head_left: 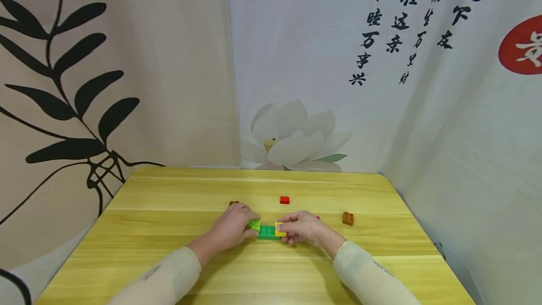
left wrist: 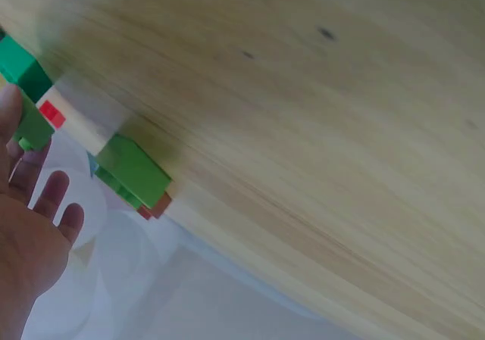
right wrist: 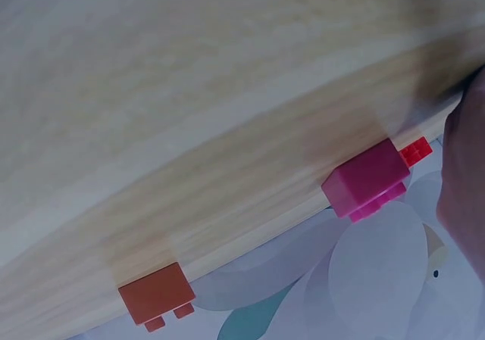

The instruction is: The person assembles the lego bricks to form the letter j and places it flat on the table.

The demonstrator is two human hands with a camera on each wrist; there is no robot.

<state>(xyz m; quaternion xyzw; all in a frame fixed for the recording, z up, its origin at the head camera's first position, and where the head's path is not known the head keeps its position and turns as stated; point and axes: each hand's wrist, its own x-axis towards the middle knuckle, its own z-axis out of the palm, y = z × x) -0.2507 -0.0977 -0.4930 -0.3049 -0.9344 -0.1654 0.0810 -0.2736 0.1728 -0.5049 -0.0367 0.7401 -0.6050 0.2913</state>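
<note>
A green toy building brick (head_left: 267,232) lies on the table between the two hands. My left hand (head_left: 230,225) pinches a lime green brick (head_left: 254,224) between thumb and fingers at the green brick's left end; whether the two are joined, I cannot tell. At the right end, my right hand (head_left: 305,228) pinches a yellow brick (head_left: 280,229), which sits over the green one. In the left wrist view, another lime green brick (left wrist: 135,170) stands on the table beyond the left hand. The right wrist view shows only part of the right hand (right wrist: 466,177), and the yellow brick is out of sight there.
Farther back lies a red brick (head_left: 284,200). Brown bricks stand at right (head_left: 348,219) and behind the left hand (head_left: 234,203). A magenta brick (right wrist: 369,179), mostly hidden in the head view, is beyond the right hand. A printed curtain (head_left: 296,60) hangs behind the wooden table (head_left: 182,192).
</note>
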